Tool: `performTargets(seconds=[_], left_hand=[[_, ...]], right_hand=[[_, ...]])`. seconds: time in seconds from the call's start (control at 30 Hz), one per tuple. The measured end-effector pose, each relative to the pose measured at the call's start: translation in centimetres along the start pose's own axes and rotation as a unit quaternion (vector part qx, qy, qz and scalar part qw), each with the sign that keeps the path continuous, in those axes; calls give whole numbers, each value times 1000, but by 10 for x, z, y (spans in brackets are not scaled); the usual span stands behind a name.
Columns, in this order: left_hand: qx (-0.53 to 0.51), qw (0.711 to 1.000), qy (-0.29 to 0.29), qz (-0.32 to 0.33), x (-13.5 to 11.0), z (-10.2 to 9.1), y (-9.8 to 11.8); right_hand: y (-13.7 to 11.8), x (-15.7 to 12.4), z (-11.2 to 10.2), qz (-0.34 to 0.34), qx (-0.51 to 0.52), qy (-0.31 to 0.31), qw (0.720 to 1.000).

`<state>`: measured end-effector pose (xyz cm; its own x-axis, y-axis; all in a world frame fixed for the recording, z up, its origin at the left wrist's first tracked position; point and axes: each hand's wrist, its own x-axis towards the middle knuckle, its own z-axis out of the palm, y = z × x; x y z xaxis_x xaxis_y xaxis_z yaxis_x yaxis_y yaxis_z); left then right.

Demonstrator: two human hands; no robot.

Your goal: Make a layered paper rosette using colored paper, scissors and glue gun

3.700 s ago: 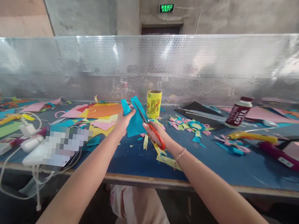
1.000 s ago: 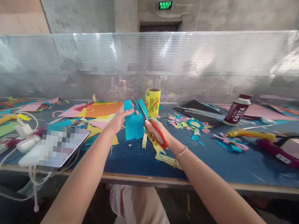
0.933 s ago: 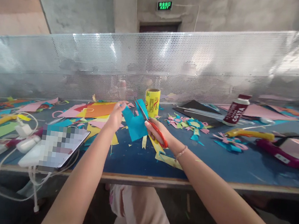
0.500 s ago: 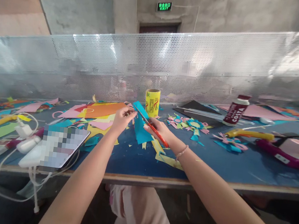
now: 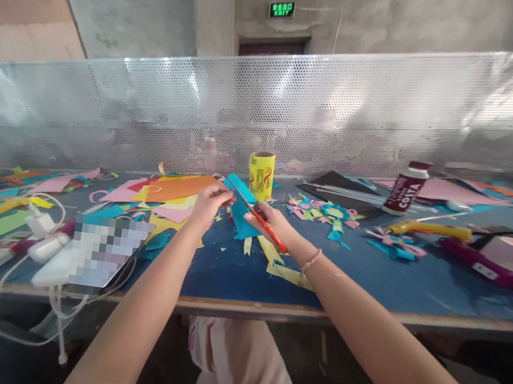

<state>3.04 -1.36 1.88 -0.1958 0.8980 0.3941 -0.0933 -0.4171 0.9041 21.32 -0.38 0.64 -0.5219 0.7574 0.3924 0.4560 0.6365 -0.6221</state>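
My left hand [image 5: 212, 202] pinches the left edge of a piece of blue paper [image 5: 243, 226], held up over the table. Red-handled scissors [image 5: 265, 225] are in my right hand [image 5: 276, 222], their blades reaching up and left across the paper. Just behind stands a yellow cardboard tube [image 5: 262, 176]. Below my right hand lie yellow paper strips [image 5: 290, 276], with small scraps around them. Part of the blue paper is hidden by my fingers and the scissors.
Coloured paper sheets [image 5: 185, 189] lie to the left, near a tablet [image 5: 120, 256] and white cables. Rightward are paper flowers [image 5: 334, 211], a Costa bottle [image 5: 407, 188], a yellow glue gun [image 5: 428, 230] and a purple object [image 5: 487, 265]. A perforated metal screen [image 5: 365, 118] runs behind.
The blue paper has tilted and shifted slightly between my hands, and less of its lower part shows. Both hands stay almost in place, the scissors still across the paper.
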Motion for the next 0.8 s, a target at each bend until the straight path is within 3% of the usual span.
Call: performTargets(seconds=[0.47,0.67,0.8], left_hand=[[-23,999,5,-30,1,0,2],[15,998,-45,-50,-5,4,2],[12,997,-48,-52,-6,5,2]], right_hand=[[-9,-1,1,33,-32,14,999],[-11,-4,0,52,23,-6,998],[-14,-2,1,69,31,-4,997]])
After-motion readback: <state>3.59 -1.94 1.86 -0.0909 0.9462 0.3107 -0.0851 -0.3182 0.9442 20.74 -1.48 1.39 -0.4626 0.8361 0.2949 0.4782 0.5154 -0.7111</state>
